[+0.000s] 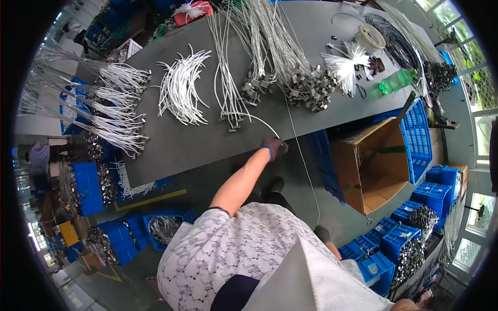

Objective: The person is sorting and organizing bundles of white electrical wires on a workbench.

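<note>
White cable [263, 121] arcs to a gloved hand at the table's edge

We see the cable lying in a curve across the near side of a grey table [202, 147], its end meeting the worker's dark-gloved left hand [275, 149] right at the edge. The fingers look curled, but we cannot tell whether they are clamped on it. A thin cable [306, 171] crosses the edge just right of that hand and drops toward the dark right hand [322, 233], low beside the body, whose fingers we cannot make out.

Left of the left hand, smooth tabletop spreads between the bundles and the near edge; right of it, a strip of grey floor reaches to an open cardboard box [345, 176] and a slotted blue plastic crate [419, 137].

We note a pale label [372, 268] on a crate at lower right, too small to read.

Behind the curve lie a small bundle [223, 83] with flat connectors, glossy silvery cables [282, 52] ending in blocky metallic heads, and a crescent of smooth white lengths [181, 90]. Farther right, we find a fanned white bunch [345, 65], a round tub [371, 37] and a translucent green bottle [397, 81] on its side.
</note>
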{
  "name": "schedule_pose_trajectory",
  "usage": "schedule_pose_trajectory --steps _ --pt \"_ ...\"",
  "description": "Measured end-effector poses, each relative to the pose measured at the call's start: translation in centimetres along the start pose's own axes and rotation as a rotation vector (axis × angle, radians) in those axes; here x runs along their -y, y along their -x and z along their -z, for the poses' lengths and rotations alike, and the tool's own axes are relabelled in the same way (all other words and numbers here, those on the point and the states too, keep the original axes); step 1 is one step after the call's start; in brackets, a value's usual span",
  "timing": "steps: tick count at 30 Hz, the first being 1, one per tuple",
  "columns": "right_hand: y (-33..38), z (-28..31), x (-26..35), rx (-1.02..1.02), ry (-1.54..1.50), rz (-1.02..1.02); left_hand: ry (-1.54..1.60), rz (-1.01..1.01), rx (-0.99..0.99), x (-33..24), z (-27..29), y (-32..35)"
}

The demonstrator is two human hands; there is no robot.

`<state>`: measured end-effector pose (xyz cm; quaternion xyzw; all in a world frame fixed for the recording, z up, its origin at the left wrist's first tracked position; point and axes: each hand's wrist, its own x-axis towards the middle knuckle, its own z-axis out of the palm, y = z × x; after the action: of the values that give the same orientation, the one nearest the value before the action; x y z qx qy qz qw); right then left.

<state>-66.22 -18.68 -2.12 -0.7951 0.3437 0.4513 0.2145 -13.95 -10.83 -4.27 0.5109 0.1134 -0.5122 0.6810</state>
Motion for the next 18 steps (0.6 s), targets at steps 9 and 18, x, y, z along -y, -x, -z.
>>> schedule_pose_trajectory --steps 9,18 --pt "9.9 -12.9 -9.3 -0.052 -0.272 0.174 0.214 -0.265 -0.232 2.5 -11.8 3.3" --pt "8.1 -11.5 -10.2 0.152 -0.151 -0.030 -0.087 -1.046 -0.417 -18.6 -11.6 6.9"
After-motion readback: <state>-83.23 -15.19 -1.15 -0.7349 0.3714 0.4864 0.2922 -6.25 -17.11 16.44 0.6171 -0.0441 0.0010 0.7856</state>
